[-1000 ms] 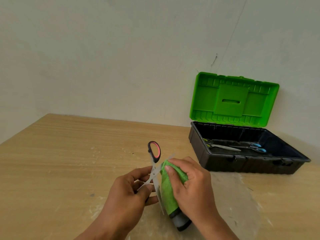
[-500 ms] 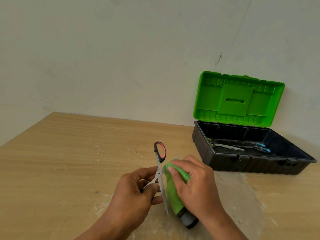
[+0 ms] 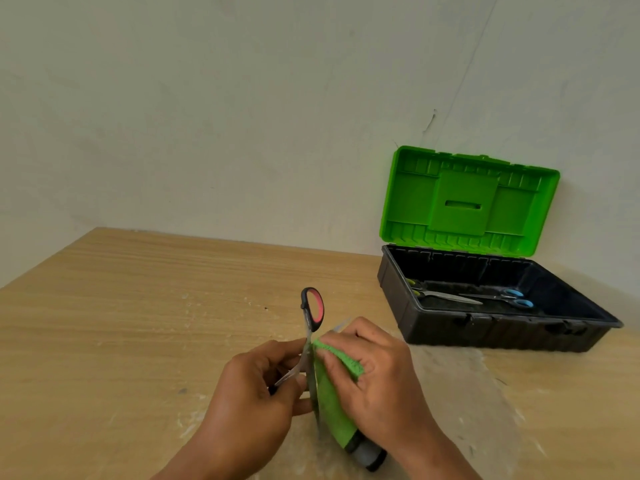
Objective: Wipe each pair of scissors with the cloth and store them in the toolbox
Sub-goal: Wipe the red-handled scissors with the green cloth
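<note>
My left hand (image 3: 256, 393) grips a pair of scissors (image 3: 312, 308) with black-and-red handles, spread open, one handle loop pointing up. My right hand (image 3: 377, 372) presses a green cloth (image 3: 332, 407) against a blade; the cloth hangs down with a dark grey end near the table. At the right stands the toolbox (image 3: 491, 329), black tray with its green lid (image 3: 467, 202) upright. Inside lie a yellow-handled pair of scissors (image 3: 446, 296) and a blue-handled pair (image 3: 509, 297).
The wooden table (image 3: 138, 306) carries pale dust smears and a greyish patch (image 3: 460, 393) in front of the toolbox. A plain wall rises behind the table and toolbox.
The scissors have turned more upright in my left hand, and my right hand with the cloth has slid slightly along the blade. The camera shifted a little.
</note>
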Demonstrator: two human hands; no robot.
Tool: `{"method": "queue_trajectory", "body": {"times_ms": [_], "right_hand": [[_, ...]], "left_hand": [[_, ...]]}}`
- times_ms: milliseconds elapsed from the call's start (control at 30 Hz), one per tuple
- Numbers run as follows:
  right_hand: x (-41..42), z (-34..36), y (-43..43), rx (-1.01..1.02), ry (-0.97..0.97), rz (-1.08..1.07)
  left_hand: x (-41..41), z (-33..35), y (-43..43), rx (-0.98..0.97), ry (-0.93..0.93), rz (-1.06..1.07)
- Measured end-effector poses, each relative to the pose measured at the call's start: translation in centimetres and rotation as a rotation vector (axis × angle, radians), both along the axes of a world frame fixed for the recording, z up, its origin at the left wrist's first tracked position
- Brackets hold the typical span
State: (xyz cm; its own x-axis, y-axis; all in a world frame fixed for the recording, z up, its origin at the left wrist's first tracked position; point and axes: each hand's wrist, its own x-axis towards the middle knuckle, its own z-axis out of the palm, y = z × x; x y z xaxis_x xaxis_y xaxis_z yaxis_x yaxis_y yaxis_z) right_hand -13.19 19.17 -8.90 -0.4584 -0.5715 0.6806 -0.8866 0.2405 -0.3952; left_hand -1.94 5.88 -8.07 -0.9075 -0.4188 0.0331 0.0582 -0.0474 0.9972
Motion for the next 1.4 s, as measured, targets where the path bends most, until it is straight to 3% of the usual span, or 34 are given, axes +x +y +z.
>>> {"method": "queue_trajectory", "body": {"times_ms": [133,267,333,433,567,700,867,1000,1133,1267,1400], "right_hand": [[-1.1,0.1,0.4,-0.101,-0.002,-0.173],[-0.1,0.1,0.3,-0.058,0.002,-0.071],[-0.8,0.0,0.2,-0.11,-0.013,-0.134],[-1.4,0.0,0.6,-0.184,-0.021,-0.228],[-0.6,0.2,0.7,-0.124,0.003,-0.142],[-1.4,0.2,0.6,-0.144,-0.03,-0.269],[-0.7,0.5,0.6,-0.075,-0.008,-0.135],[-1.6,0.2,0.8,-0.138,-0.022,-0.283],[-0.6,0.4,0.6,-0.058,0.012,-0.161],[-1.5,0.3,0.6,-0.093,0.019,-0.29],[0.8,0.2,0.0,0.046,0.028,-0.022]], "left_hand": [[0.1,0.8,0.2,0.132,-0.01,-0.035],[0.4,1.1,-0.1,0.205,-0.006,-0.026],[0.4,1.3,-0.3,0.224,-0.01,-0.037],[0.4,1.3,-0.3,0.208,-0.036,-0.066],[0.4,1.5,-0.4,0.186,-0.038,-0.069],[0.4,1.3,-0.2,0.156,-0.039,-0.071],[0.4,1.2,-0.3,0.173,-0.022,-0.053],[0.3,0.9,-0.3,0.175,-0.033,-0.063],[0.4,1.1,-0.6,0.199,-0.01,-0.046],[0.4,1.3,-0.2,0.195,-0.006,-0.076],[0.3,0.9,-0.6,0.228,-0.001,-0.032]]}}
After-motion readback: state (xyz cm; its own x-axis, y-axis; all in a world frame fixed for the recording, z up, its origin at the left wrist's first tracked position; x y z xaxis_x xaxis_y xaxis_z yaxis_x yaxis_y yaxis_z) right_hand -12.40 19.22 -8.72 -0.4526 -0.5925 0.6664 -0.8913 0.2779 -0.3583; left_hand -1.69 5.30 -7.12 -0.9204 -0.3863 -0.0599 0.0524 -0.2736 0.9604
